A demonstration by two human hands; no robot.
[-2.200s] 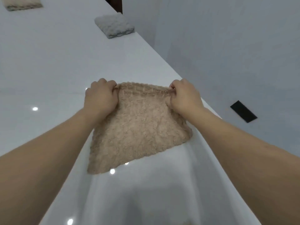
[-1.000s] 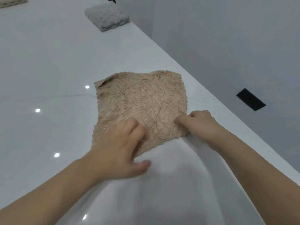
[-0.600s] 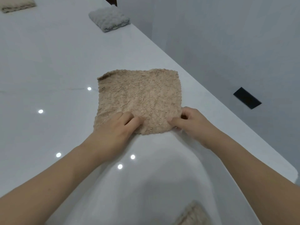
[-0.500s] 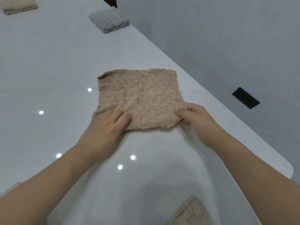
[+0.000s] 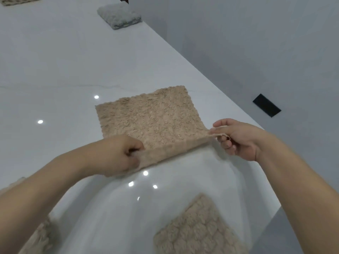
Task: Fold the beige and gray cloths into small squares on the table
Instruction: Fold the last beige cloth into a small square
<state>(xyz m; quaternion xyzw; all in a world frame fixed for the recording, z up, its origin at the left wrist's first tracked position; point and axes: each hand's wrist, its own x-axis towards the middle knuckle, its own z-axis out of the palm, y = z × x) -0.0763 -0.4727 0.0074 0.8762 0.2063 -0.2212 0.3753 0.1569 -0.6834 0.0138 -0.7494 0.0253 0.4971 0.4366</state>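
Near cloths: 2 more beige cloths are seen at the bottom edge, 1 near cloth (image 5: 198, 228) front-right, 1 left cloth (image 5: 39, 237) partly cut off; fold state can't be told.
L hand (image 5: 122, 155): fingers curled, near-left corner of the cloth (image 5: 152, 123) is pinched and raised off the table (image 5: 55, 70).
R hand (image 5: 236, 138): near-right corner is pinched btwn thumb and fingers, held just above the surface.
Cloth: beige, mid-table, close to the right edge; far part lies flat, near edge is lifted so a strip of underside is shown.
Change: 0.5 s ago both hands were laid on the near edge w/ the cloth flat; now that edge has been picked up at both corners.
Meaning: next fold is judged to be starting, near edge prob. to be carried over to the far edge; corners need to be kept level for a square result.
Far: gray cloth (image 5: 119, 15) already folded near the far right edge; far cloth (image 5: 18, 0), beige, at top-left, also folded.
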